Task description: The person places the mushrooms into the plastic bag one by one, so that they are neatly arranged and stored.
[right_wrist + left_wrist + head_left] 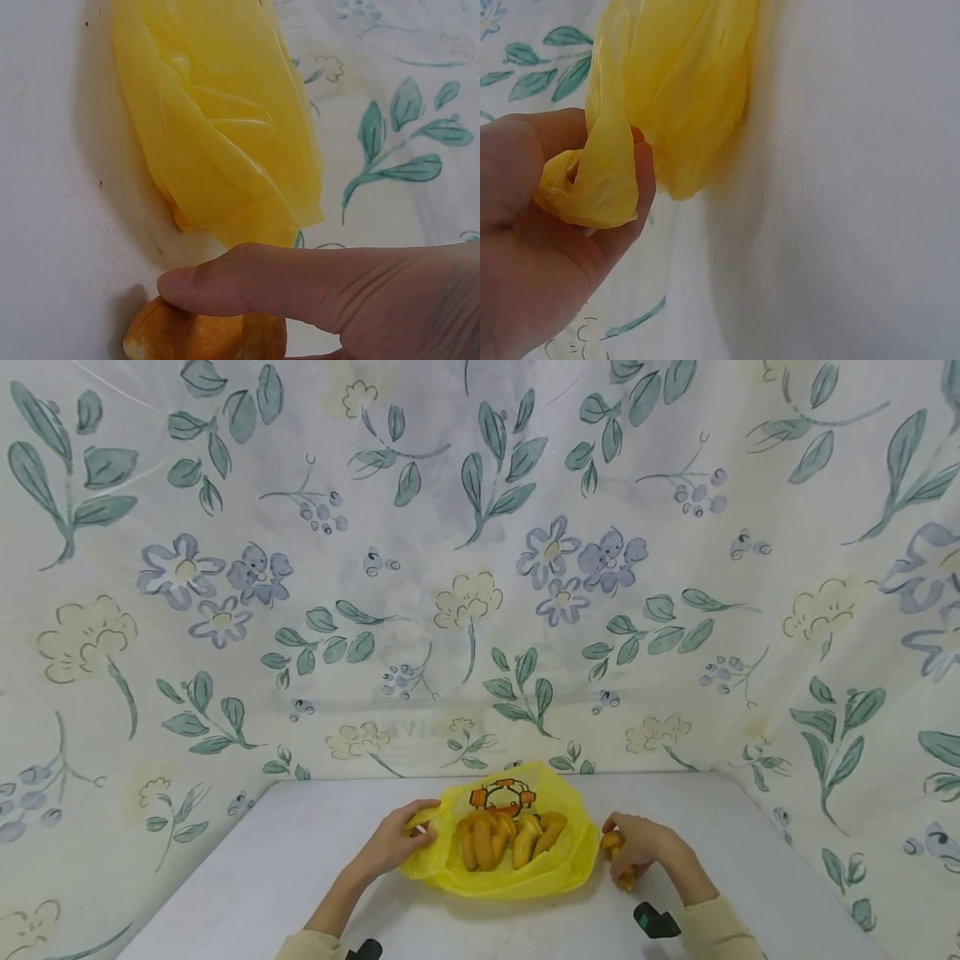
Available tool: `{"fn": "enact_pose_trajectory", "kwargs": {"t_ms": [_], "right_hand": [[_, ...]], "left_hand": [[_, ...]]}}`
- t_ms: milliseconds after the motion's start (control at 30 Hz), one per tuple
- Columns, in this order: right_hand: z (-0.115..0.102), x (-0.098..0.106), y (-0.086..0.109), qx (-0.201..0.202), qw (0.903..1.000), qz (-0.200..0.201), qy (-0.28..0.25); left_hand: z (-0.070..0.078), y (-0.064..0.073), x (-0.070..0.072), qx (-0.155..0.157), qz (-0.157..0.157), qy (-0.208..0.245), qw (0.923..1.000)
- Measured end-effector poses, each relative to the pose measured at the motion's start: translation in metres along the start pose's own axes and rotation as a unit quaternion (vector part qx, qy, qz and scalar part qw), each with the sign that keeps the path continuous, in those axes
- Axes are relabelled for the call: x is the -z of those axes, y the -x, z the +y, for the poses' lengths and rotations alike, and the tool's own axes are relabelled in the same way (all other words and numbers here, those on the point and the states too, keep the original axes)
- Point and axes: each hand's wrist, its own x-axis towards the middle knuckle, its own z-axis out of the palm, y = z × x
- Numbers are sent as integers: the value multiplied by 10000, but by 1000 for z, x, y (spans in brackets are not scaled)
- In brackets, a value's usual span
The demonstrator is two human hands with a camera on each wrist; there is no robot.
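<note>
An open yellow plastic bag (536, 881) with a printed orange-and-black figure lies at the table's middle. Several curved, orange-brown pieces (483, 843) rest in it; their exact kind is unclear. My left hand (397, 843) pinches the bag's left edge, and the left wrist view shows bunched yellow plastic (611, 180) between thumb and fingers. To the right of the bag, my right hand (645, 843) grips another orange-brown piece (202, 334) at the tabletop. A pale tip shows on this piece, while my thumb covers part of it.
The white tabletop (300, 852) spreads around the bag. A flower-and-leaf patterned cloth (480, 610) hangs behind and along both sides. Small dark specks dot the surface beside the bag in the right wrist view.
</note>
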Motion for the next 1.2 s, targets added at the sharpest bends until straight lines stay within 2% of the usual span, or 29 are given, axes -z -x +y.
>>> {"fn": "enact_pose_trajectory", "kwargs": {"t_ms": [233, 667, 933, 1200], "right_hand": [[-2, 2, 2, -9, 10000, 94, 15], [-6, 7, 0, 291, 9967, 739, -171], [-9, 15, -2, 635, 9906, 1206, -87], [-14, 20, -5, 782, 9868, 1395, -256]], "left_hand": [[4, -2, 0, 49, -36, 97, 9999], [8, -2, -1, 77, 15, 90, 9999], [6, -3, -2, 16, 87, 75, 9999], [5, -4, -3, -19, 89, 28, 10000]]}}
